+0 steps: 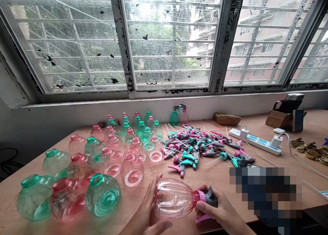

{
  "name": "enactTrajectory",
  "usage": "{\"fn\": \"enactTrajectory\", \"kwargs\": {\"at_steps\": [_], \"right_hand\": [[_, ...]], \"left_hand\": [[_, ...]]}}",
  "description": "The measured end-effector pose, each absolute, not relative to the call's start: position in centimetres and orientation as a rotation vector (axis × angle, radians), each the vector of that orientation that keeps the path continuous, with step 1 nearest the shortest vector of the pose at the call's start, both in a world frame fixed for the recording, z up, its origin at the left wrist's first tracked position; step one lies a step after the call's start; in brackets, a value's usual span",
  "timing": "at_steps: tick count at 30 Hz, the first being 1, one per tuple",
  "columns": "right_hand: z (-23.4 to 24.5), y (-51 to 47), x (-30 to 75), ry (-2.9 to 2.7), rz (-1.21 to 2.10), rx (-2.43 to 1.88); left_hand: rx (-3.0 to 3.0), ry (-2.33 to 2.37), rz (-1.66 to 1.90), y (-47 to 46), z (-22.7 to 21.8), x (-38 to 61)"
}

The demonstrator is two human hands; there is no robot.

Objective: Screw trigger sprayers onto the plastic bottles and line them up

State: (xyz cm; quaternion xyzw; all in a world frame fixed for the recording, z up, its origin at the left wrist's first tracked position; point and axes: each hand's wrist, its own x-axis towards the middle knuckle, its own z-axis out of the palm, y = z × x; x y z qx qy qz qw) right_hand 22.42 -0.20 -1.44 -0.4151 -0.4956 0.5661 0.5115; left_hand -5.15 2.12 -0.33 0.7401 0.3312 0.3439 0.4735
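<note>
Two sprayers standing assembled, many bottles waiting bare

Behind the spray-head pile (193, 146), two sprayers (174, 118) are standing complete; left of it, pink and green bottles (133, 173) are sitting uncapped, so most of the work seems left. In front of the pile, a pink bottle (174, 198) is lying sideways between both hands, its spray head (212, 199) meeting the neck; its tightness isn't showing. The bottle is looking see-through, rounded and ribbed. The left hand (146, 205) is cupping its base, fingers together, thumb apart; the right hand (222, 208) is pinching the spray head's pink collar.
</note>
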Motion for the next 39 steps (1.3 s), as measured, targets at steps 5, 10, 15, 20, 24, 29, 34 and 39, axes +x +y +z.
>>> {"fn": "enactTrajectory", "kwargs": {"at_steps": [5,10,15,20,24,29,34,39], "right_hand": [[-1.5,-0.1,22.5,-1.201,1.363,-1.008],[-1.8,0.0,22.5,-1.211,1.36,-1.003],[-2.3,0.3,22.5,-1.228,1.381,-0.962],[-2.8,0.5,22.5,-1.215,1.394,-0.95],[-2.7,0.4,22.5,-1.221,1.382,-0.956],[-2.3,0.3,22.5,-1.23,1.368,-0.969],[-2.3,0.3,22.5,-1.229,1.356,-0.98],[-2.4,0.2,22.5,-1.21,1.355,-0.973]], "left_hand": [[1.873,0.76,0.895,2.4,-0.8,-4.9],[1.815,0.709,0.882,3.2,-2.4,-5.3],[1.872,0.73,0.86,3.5,-2.9,-5.5],[1.902,0.739,0.892,3.3,-2.7,-5.2],[1.842,0.661,0.9,3.3,-3.0,-5.2],[1.86,0.7,0.857,3.3,-2.5,-5.1],[1.897,0.726,0.876,2.9,-2.0,-5.0],[1.878,0.734,0.826,3.0,-2.2,-5.4]]}}
